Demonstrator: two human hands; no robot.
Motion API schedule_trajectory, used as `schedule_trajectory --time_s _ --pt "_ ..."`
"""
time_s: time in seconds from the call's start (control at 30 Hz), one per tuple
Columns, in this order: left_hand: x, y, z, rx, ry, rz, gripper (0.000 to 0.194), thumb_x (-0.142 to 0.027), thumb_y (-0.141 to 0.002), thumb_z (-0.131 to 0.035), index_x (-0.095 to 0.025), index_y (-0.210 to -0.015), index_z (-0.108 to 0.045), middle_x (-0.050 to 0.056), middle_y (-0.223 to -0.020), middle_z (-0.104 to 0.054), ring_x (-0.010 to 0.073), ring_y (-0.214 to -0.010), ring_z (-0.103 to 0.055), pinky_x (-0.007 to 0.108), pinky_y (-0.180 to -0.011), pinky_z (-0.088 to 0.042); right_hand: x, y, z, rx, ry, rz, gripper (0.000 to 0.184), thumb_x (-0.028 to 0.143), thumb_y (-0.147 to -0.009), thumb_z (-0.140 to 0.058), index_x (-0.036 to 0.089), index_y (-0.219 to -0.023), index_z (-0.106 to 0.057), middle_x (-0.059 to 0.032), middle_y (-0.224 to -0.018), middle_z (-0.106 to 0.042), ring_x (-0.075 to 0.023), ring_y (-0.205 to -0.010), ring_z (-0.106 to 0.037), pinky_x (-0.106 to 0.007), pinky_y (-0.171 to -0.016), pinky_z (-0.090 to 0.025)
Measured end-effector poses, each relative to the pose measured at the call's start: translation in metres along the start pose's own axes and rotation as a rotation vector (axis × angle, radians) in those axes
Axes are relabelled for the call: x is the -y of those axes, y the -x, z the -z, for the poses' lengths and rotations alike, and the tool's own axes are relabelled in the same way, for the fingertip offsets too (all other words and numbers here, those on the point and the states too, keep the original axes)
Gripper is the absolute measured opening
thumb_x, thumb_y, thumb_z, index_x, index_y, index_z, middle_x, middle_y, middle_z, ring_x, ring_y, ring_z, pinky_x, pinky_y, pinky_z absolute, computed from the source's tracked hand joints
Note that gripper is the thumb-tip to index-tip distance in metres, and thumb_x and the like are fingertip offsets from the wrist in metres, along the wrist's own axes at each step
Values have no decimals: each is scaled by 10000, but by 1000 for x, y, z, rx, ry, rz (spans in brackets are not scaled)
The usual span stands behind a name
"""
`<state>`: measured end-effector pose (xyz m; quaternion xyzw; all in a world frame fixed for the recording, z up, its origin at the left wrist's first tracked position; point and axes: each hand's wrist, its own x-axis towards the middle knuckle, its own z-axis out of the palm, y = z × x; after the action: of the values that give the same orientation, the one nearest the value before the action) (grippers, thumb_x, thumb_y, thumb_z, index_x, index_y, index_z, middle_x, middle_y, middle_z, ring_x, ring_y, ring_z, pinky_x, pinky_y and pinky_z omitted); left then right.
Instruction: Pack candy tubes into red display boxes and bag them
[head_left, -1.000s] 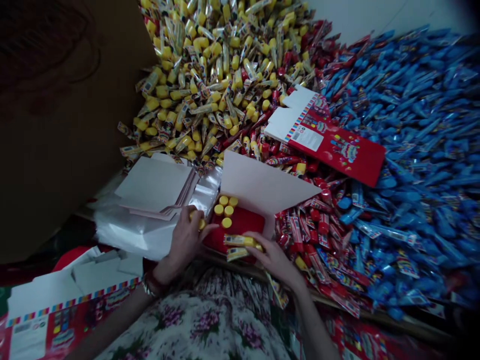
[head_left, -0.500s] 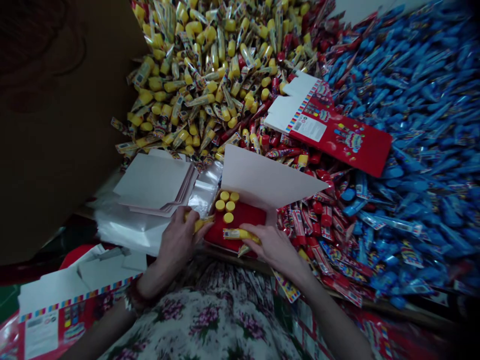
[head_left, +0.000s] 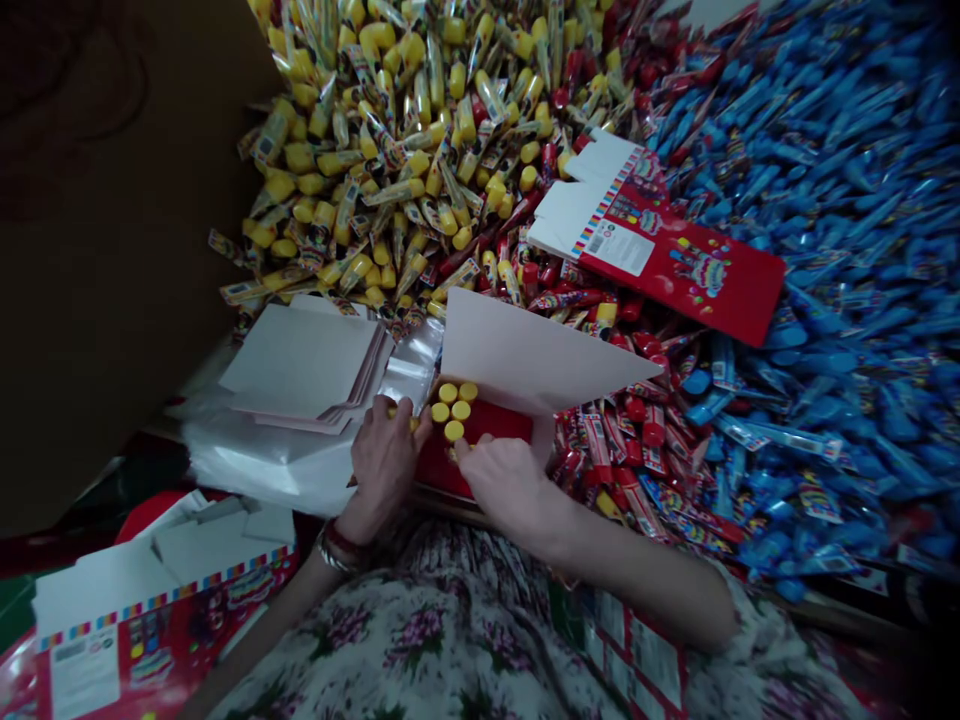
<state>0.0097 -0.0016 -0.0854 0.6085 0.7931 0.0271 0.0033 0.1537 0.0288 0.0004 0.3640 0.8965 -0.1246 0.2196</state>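
Note:
A small red box (head_left: 491,420) with its white lid flap (head_left: 532,355) raised sits on my lap edge. Several yellow-capped cones (head_left: 454,408) stand in its left end. My left hand (head_left: 384,462) is closed on a yellow cone at the box's left side, only a sliver of it showing between the fingers. My right hand (head_left: 504,480) lies over the box's front with fingers curled at the cones; what it holds is hidden.
A heap of yellow cones (head_left: 397,150) rises behind, red cones (head_left: 622,420) lie to the right, and blue cones (head_left: 825,250) fill the far right. A flat red carton (head_left: 660,255) rests on the heaps. White card sheets (head_left: 304,365) lie on plastic at left. Another flat carton (head_left: 142,620) sits lower left.
My right hand moved left across the box to the standing cones; the yellow cone that lay across its fingers is no longer visible. My left hand closed in tighter to the box.

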Motion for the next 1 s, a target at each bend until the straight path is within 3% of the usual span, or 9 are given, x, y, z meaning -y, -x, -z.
schedule_trajectory --time_s 0.3,0.53,0.77,0.87,1.0 --pt "5 17 12 133 -37 -62 367 -421 -942 -356 -181 -919 -632 118 -927 -570 256 -793 -577 298 -588 -401 4 1 -10 -14 33 8 318 44 -869 -454 44 -1161 -582 -149 -812 -691 -221 -701 -694 -285 -534 -539" --pt "5 9 4 5 14 -14 314 -380 -931 -387 -183 -904 -631 117 -965 -563 244 -826 -574 303 -638 -427 2 1 -5 -15 52 -14 306 37 -873 -443 50 -1140 -595 -151 -798 -688 -213 -716 -692 -272 -570 -549" --pt "-13 4 4 192 52 -13 367 -377 -934 -349 -130 -987 -614 181 -1003 -558 328 -905 -567 380 -662 -461 24 -6 -6 -67 91 -14 302 -16 -836 -410 12 -1060 -611 -165 -792 -671 -222 -694 -677 -284 -502 -541" --pt "-4 7 5 228 131 -98 366 -358 -938 -322 -105 -996 -580 192 -1011 -547 332 -938 -548 424 -710 -481 28 -11 -3 -99 88 -6 294 -24 -839 -392 18 -1023 -617 -163 -797 -670 -228 -712 -679 -293 -502 -543" --pt "20 10 2 235 473 -292 260 -301 -923 -355 -168 -1011 -561 120 -1050 -523 253 -988 -524 422 -871 -474 17 -11 -3 -58 82 -18 285 -2 -850 -420 21 -1051 -621 -156 -787 -675 -221 -725 -684 -276 -534 -543"
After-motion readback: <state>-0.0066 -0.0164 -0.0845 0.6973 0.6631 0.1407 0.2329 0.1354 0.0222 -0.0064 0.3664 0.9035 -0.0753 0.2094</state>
